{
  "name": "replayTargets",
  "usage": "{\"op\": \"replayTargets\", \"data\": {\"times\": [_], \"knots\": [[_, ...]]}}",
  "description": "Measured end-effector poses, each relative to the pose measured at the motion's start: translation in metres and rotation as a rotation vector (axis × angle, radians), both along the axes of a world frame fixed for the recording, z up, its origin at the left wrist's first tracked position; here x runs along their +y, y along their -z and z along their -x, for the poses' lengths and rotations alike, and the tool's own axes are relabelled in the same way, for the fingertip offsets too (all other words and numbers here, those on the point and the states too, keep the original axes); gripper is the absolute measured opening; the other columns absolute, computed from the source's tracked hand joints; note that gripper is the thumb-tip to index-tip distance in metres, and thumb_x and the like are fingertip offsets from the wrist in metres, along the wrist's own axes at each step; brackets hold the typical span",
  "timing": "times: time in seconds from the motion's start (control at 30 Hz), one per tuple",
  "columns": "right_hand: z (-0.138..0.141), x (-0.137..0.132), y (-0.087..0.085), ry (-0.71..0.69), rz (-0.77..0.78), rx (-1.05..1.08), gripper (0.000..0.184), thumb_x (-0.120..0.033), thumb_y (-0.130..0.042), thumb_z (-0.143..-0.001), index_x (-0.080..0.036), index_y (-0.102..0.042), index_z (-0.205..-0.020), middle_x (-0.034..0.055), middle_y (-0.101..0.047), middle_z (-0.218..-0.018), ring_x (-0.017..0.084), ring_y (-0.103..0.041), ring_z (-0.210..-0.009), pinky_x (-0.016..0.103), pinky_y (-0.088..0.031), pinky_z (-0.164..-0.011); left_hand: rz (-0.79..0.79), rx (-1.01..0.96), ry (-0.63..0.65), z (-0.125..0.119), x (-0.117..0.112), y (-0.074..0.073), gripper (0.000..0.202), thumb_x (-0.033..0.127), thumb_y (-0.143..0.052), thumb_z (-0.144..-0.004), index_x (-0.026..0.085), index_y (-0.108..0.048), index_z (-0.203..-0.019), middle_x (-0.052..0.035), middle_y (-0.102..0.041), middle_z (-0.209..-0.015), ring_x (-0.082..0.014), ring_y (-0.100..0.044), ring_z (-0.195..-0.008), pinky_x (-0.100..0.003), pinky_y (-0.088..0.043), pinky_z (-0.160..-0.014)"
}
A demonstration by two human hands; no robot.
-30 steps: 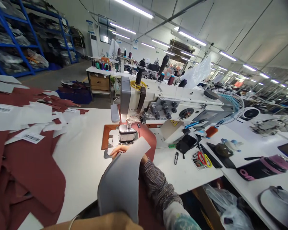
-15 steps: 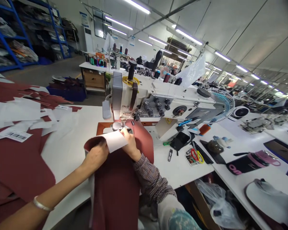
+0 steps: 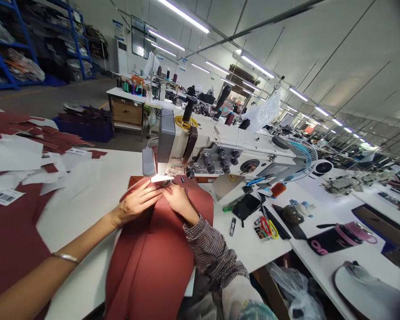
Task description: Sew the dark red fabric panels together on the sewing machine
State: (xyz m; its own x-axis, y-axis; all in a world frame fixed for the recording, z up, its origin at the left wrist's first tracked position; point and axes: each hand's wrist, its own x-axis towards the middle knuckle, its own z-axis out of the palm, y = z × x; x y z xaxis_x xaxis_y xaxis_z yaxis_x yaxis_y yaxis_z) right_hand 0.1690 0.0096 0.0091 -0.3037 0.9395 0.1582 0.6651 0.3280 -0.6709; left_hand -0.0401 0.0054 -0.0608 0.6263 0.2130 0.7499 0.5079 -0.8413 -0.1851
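Note:
A wide reddish-brown fabric panel (image 3: pixel 163 249) hangs over the table's front edge and runs up under the head of a sewing machine (image 3: pixel 220 146). My left hand (image 3: pixel 138 204) lies on the panel just left of the needle area, fingers stretched out and pointing right; its thumb is hidden. Close beside it, my right hand (image 3: pixel 178 200) has its fingers bent and pinched on the panel in front of the needle area. A narrow whitish edge (image 3: pixel 162 178) shows just beyond the fingertips, lit by the machine lamp. The presser foot is mostly hidden.
Cut reddish-brown pieces (image 3: pixel 13 240) and white paper sheets (image 3: pixel 13 153) lie at left. Right of the machine are red-and-yellow scissors (image 3: pixel 269 227), a black pouch (image 3: pixel 246 205) and a small thread snipper (image 3: pixel 232 226). A black-and-pink bottle (image 3: pixel 340 238) lies farther right.
The raised, folded-over edge with its pale underside has come down flat, and the panel's reddish face now shows. My left hand has moved from gripping the fold to lying stretched out.

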Motion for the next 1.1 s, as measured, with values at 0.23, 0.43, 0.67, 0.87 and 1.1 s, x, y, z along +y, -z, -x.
{"op": "replayTargets", "data": {"times": [0.23, 0.43, 0.67, 0.87, 1.1], "knots": [[-0.014, -0.003, -0.002, 0.249, -0.169, 0.039, 0.016, -0.033, -0.057, -0.092, -0.019, -0.059, -0.084, 0.0005, -0.065, -0.078, 0.015, -0.056, -0.071, 0.025, -0.039, -0.07, 0.109, -0.102, -0.048, -0.015, 0.013, 0.002, 0.043, 0.011, -0.044, -0.101, 0.019, -0.057, -0.142, -0.0125, -0.066, -0.138, -0.0255, -0.055, -0.136, -0.053, -0.041, -0.119], [-0.023, 0.018, -0.007, 0.26, -0.11, 0.08, 0.01, -0.021, -0.058, -0.083, -0.018, -0.06, -0.074, 0.0015, -0.068, -0.078, 0.016, -0.06, -0.074, 0.025, -0.041, -0.073, 0.178, -0.139, -0.147, -0.03, 0.005, -0.005, 0.039, 0.014, -0.04, -0.103, 0.019, -0.064, -0.133, -0.0123, -0.069, -0.13, -0.0251, -0.061, -0.126, -0.055, -0.038, -0.12], [-0.024, 0.034, -0.023, 0.218, -0.073, -0.04, 0.012, -0.019, -0.06, -0.085, -0.016, -0.069, -0.077, 0.0034, -0.073, -0.084, 0.019, -0.064, -0.081, 0.028, -0.045, -0.079, 0.224, -0.167, -0.247, -0.046, -0.005, -0.006, 0.042, 0.015, -0.035, -0.104, 0.018, -0.063, -0.134, -0.0138, -0.068, -0.13, -0.0272, -0.061, -0.126, -0.058, -0.038, -0.119], [-0.027, 0.039, -0.021, 0.138, -0.047, -0.055, 0.011, -0.022, -0.063, -0.086, -0.017, -0.071, -0.081, 0.0029, -0.073, -0.086, 0.018, -0.066, -0.085, 0.028, -0.05, -0.085, 0.226, -0.163, -0.244, -0.046, -0.006, -0.003, 0.042, 0.014, -0.034, -0.103, 0.017, -0.065, -0.132, -0.0158, -0.067, -0.131, -0.0299, -0.059, -0.13, -0.06, -0.037, -0.119], [-0.033, 0.045, -0.014, 0.102, -0.116, -0.018, 0.011, -0.023, -0.064, -0.088, -0.018, -0.073, -0.088, 0.0061, -0.077, -0.098, 0.021, -0.07, -0.096, 0.031, -0.052, -0.093, 0.201, -0.189, -0.265, -0.05, -0.007, 0.0, 0.042, 0.013, -0.034, -0.103, 0.019, -0.064, -0.131, -0.0149, -0.068, -0.13, -0.0291, -0.059, -0.131, -0.057, -0.039, -0.117]]}}
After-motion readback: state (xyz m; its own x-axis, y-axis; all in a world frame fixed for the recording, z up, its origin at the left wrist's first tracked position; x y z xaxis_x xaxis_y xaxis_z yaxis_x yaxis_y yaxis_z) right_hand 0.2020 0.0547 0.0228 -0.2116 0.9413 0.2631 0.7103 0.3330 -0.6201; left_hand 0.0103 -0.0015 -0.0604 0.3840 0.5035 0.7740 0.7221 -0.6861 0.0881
